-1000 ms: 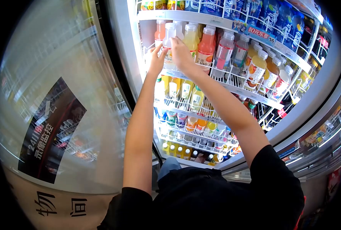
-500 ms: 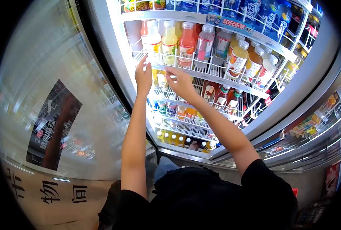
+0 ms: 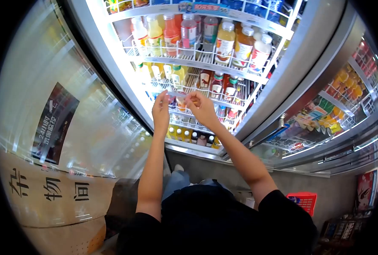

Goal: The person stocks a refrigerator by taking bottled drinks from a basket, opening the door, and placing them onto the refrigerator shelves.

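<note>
My left hand (image 3: 160, 111) is raised in front of the lower shelves of a lit drinks fridge, fingers stretched upward and thumb close beside them. To its right, my right hand (image 3: 201, 109) has thumb and fingers bent together in a pinch; whatever is in it is too small to make out. Between the fingertips runs a pale shelf-edge strip (image 3: 177, 94), and I cannot tell whether either hand touches it. Just behind stands a yellow bottle with a green cap (image 3: 178, 76). Dark red bottles (image 3: 216, 85) stand farther right on that shelf.
Above, a wire shelf holds juice bottles (image 3: 170, 36) in several colours. The glass door (image 3: 35, 106) stands open on the left, bearing a dark sign (image 3: 55, 123). Another fridge (image 3: 320, 106) is at the right. A red basket (image 3: 303, 202) rests on the floor.
The view has tilted down and turned right, showing more floor and the red basket. Both hands have moved from the juice shelf's edge down to the shelf edge below.
</note>
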`<state>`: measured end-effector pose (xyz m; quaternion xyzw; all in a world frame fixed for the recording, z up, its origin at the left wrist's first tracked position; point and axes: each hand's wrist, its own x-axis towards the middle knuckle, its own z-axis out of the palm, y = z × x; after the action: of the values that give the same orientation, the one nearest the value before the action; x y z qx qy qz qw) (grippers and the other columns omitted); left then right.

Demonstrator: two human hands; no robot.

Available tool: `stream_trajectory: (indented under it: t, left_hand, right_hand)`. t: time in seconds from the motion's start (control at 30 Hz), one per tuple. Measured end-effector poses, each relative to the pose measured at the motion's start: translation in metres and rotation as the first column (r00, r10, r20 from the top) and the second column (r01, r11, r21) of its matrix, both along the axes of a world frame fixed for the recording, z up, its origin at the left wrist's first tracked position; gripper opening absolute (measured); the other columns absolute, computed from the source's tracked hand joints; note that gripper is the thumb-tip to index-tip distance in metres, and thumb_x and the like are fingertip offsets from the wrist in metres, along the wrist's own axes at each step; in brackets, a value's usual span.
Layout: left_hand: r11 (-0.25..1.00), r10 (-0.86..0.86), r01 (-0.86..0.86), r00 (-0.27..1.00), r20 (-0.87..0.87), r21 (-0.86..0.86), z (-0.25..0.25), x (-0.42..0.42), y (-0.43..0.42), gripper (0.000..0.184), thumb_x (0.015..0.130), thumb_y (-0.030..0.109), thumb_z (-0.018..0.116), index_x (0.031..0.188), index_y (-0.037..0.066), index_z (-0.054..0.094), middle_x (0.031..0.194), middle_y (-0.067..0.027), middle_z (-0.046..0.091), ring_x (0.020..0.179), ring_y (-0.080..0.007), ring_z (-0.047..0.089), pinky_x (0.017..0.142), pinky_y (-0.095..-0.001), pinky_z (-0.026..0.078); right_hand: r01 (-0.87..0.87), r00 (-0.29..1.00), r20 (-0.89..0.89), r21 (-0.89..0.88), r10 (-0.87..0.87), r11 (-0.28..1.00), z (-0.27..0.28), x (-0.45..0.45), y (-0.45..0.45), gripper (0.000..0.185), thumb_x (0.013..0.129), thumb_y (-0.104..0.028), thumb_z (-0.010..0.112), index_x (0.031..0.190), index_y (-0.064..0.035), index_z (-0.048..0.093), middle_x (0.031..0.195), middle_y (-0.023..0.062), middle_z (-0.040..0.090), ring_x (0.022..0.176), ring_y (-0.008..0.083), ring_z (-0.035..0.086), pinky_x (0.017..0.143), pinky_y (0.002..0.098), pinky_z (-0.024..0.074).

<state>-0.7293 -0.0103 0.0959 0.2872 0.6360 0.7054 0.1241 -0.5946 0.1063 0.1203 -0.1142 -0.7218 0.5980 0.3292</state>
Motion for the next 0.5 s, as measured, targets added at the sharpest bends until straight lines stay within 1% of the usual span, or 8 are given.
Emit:
stream_trajectory:
  t: [0.03, 0.07, 0.17, 0.23, 0.27, 0.33, 0.4, 0.5]
  left_hand:
    - [1.000, 0.010, -0.010, 1.000, -0.020, 0.015, 0.002, 0.012, 0.004, 0.033, 0.104, 0.021, 0.051, 0.131, 0.005, 0.059, 0.112, -0.0078, 0.067, 0.094, -0.0134, 0.062, 0.084, -0.0274, 0.048]
    - [1.000, 0.012, -0.011, 0.999, -0.044, 0.020, 0.004, 0.023, 0.008, 0.032, 0.104, 0.021, 0.051, 0.130, 0.006, 0.059, 0.112, -0.0071, 0.067, 0.094, -0.0138, 0.062, 0.084, -0.0282, 0.048]
    - [0.993, -0.113, 0.113, 0.994, -0.009, 0.035, 0.008, 0.061, 0.018, 0.031, 0.104, 0.020, 0.050, 0.130, 0.006, 0.060, 0.112, -0.0065, 0.066, 0.095, -0.0129, 0.063, 0.085, -0.0270, 0.049]
    - [0.977, -0.201, 0.202, 0.979, -0.013, 0.070, 0.015, 0.093, 0.019, 0.031, 0.104, 0.019, 0.050, 0.130, 0.006, 0.060, 0.112, -0.0056, 0.066, 0.094, -0.0123, 0.063, 0.085, -0.0260, 0.049]
    - [0.969, -0.242, 0.241, 0.970, 0.009, 0.049, 0.014, 0.105, 0.016, 0.031, 0.104, 0.018, 0.050, 0.130, 0.003, 0.059, 0.112, -0.0083, 0.065, 0.094, -0.0134, 0.061, 0.088, -0.0278, 0.049]
    - [0.958, -0.286, 0.284, 0.955, 0.079, 0.025, 0.010, 0.132, 0.013, 0.031, 0.104, 0.018, 0.049, 0.130, 0.003, 0.059, 0.111, -0.0079, 0.065, 0.093, -0.0135, 0.061, 0.088, -0.0277, 0.049]
    - [0.942, -0.335, 0.335, 0.940, 0.066, 0.020, -0.001, 0.153, 0.011, 0.031, 0.104, 0.017, 0.049, 0.130, 0.003, 0.059, 0.110, -0.0079, 0.065, 0.092, -0.0137, 0.061, 0.087, -0.0275, 0.049]
    - [0.919, -0.394, 0.395, 0.914, 0.098, 0.002, -0.007, 0.185, 0.003, 0.031, 0.104, 0.016, 0.049, 0.130, 0.003, 0.059, 0.110, -0.0085, 0.065, 0.092, -0.0135, 0.061, 0.086, -0.0273, 0.049]
  right_hand:
    - [0.024, 1.000, 0.016, 0.073, -0.025, 0.997, 0.002, 0.013, 0.001, 0.015, 0.096, -0.010, 0.062, 0.103, 0.0035, 0.059, 0.095, 0.0067, 0.067, 0.090, 0.0109, 0.065, 0.079, 0.0257, 0.0538]
    - [0.053, 0.999, -0.004, 0.055, -0.053, 0.997, 0.003, 0.026, -0.002, 0.016, 0.097, -0.011, 0.060, 0.105, 0.0033, 0.060, 0.096, 0.0073, 0.068, 0.090, 0.0120, 0.066, 0.079, 0.0257, 0.0538]
    - [0.149, 0.987, -0.050, -0.054, -0.152, 0.987, 0.008, 0.068, -0.006, 0.017, 0.097, -0.012, 0.059, 0.104, 0.0014, 0.065, 0.090, 0.0093, 0.071, 0.082, 0.0150, 0.069, 0.073, 0.0283, 0.0548]
    - [0.149, 0.986, -0.056, -0.096, -0.155, 0.984, 0.002, 0.095, -0.004, 0.020, 0.101, -0.014, 0.054, 0.112, 0.0012, 0.061, 0.102, 0.0076, 0.068, 0.090, 0.0140, 0.067, 0.079, 0.0270, 0.0534]
    - [0.192, 0.979, -0.051, -0.102, -0.198, 0.976, -0.001, 0.110, -0.007, 0.020, 0.101, -0.014, 0.054, 0.112, 0.0012, 0.061, 0.102, 0.0076, 0.068, 0.090, 0.0140, 0.067, 0.079, 0.0270, 0.0534]
    - [0.212, 0.975, -0.042, -0.130, -0.219, 0.969, -0.007, 0.137, -0.015, 0.021, 0.102, -0.014, 0.054, 0.115, 0.0002, 0.060, 0.105, 0.0068, 0.068, 0.090, 0.0137, 0.066, 0.080, 0.0271, 0.0530]
    - [0.236, 0.963, -0.077, -0.216, -0.257, 0.948, -0.014, 0.167, -0.026, 0.023, 0.102, -0.014, 0.054, 0.119, 0.0001, 0.059, 0.105, 0.0081, 0.067, 0.090, 0.0126, 0.065, 0.080, 0.0268, 0.0523]
    - [0.301, 0.938, -0.106, -0.221, -0.330, 0.928, -0.021, 0.214, -0.039, 0.024, 0.101, -0.014, 0.055, 0.119, 0.0015, 0.058, 0.104, 0.0092, 0.068, 0.089, 0.0129, 0.065, 0.080, 0.0272, 0.0524]
